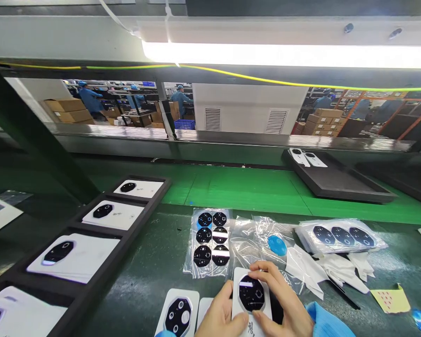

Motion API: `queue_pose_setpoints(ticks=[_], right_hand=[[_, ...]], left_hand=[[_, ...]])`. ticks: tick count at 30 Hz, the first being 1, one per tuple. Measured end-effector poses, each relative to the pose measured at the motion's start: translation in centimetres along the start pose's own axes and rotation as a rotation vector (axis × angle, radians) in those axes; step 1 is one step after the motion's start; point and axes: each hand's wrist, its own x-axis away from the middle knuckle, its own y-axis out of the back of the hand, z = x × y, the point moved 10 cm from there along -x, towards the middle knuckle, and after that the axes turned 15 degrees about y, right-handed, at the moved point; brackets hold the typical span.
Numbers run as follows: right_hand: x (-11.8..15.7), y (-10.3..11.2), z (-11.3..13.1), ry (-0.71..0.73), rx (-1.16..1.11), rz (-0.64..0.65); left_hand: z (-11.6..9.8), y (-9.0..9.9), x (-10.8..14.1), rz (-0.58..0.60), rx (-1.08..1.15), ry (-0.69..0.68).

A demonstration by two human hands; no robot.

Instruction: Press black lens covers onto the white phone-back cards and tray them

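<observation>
Left hand (219, 316) and right hand (280, 299) are close together, both clamped on a white phone back cover (236, 292) at the near edge of the tabletop (133, 299). Left hand grips its lower left edge, right-hand fingers (266, 276) curl over the top right. A black octagonal camera glass (251, 293) sits on the cover, partly under the fingers, with a light glare across it. Just left of the hands lies a second white cover (178, 316) with a black camera module, lens holes showing. Beyond the hands is a clear plastic sheet (206, 243) carrying six round black lens pieces, then loose clear film (243, 238) with a blue round pad (277, 245) on it. Further right: a plastic pack of three octagonal black glass pieces (342, 236), white peeled liners (340, 270), a thin black pen (344, 295) and a yellow dotted note (391, 299). On the left, a black compartment tray (140, 199) holds white covers, one per slot. Past a green conveyor belt (245, 185), a dark tray (337, 182) carries two white pieces.
</observation>
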Motion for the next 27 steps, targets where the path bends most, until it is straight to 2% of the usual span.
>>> queue_pose_setpoints(ticks=[8,27], right_hand=[[-0.07,-0.04,-0.04,0.017,-0.007,0.023],[-0.19,-0.41,-0.04,0.001,-0.034,0.089]], left_hand=[[-0.17,-0.24,0.11,0.01,0.024,0.002],[-0.28,-0.3,0.21,0.026,-0.071,-0.028]])
